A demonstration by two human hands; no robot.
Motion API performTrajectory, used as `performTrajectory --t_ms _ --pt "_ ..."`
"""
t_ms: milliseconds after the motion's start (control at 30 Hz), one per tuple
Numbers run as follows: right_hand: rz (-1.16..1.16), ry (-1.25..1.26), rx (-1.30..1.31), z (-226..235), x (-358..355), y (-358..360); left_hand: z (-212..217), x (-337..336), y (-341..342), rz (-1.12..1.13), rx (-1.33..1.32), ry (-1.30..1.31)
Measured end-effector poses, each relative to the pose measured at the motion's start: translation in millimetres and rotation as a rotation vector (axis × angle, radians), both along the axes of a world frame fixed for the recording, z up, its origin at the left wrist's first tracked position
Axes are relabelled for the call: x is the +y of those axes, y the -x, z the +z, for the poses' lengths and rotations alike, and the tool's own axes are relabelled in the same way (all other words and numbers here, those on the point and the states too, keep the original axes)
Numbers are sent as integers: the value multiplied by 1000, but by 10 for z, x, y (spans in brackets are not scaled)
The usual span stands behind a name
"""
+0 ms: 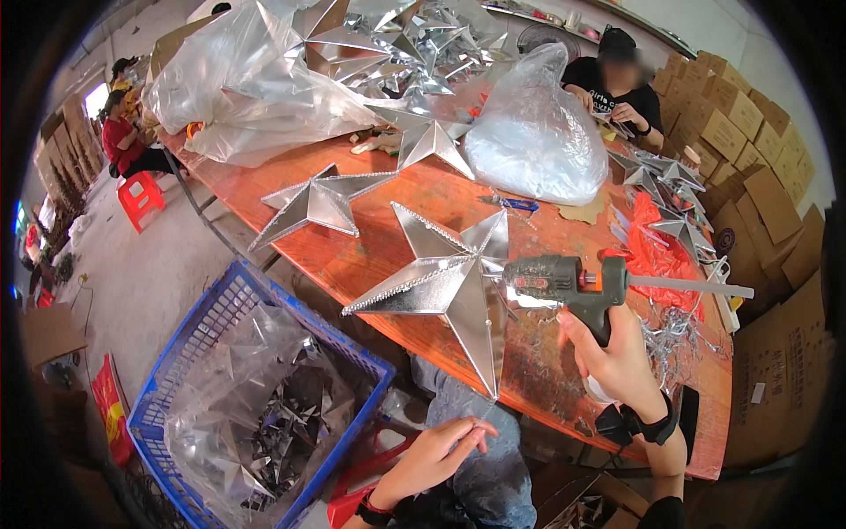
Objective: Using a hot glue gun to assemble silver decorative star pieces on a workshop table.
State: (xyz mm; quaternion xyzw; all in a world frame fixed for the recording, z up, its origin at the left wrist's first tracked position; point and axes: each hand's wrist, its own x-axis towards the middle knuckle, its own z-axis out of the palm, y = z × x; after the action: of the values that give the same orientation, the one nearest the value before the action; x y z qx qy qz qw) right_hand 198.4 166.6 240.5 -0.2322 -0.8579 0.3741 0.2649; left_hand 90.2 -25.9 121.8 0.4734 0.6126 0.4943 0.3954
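My right hand [617, 361] is wrapped around the handle of a dark green glue gun [546, 279], with a glue stick [696, 286] sticking out of its back. The gun's nozzle is at the right side of a large silver star [445, 286]. Rows of small shiny beads run along some of the star's ridges. Its lowest point reaches over the table's front edge. Just below that point, my left hand [448, 445] has its fingers pinched on a thin bead strand [490, 408] that runs up to the star.
A second bead-edged star [315, 204] lies on the orange-red wooden table [308, 269]. Clear plastic bags [538, 141] and piled silver stars [414, 44] fill the back. A blue crate [189, 344] stands at left. Across the table sits a person [621, 88]; cardboard boxes [731, 115] are stacked behind.
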Motion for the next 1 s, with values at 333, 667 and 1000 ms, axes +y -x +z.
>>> performTrajectory --t_ms 333,667,1000 --pt "-124 172 -126 246 -176 -282 -34 -51 19 -3 -31 -52" --pt "-497 114 -108 53 63 -1033 -70 -85 -7 -24 39 -21" --pt "-503 -92 -24 -432 181 -1345 -269 -100 -101 -114 67 -23"
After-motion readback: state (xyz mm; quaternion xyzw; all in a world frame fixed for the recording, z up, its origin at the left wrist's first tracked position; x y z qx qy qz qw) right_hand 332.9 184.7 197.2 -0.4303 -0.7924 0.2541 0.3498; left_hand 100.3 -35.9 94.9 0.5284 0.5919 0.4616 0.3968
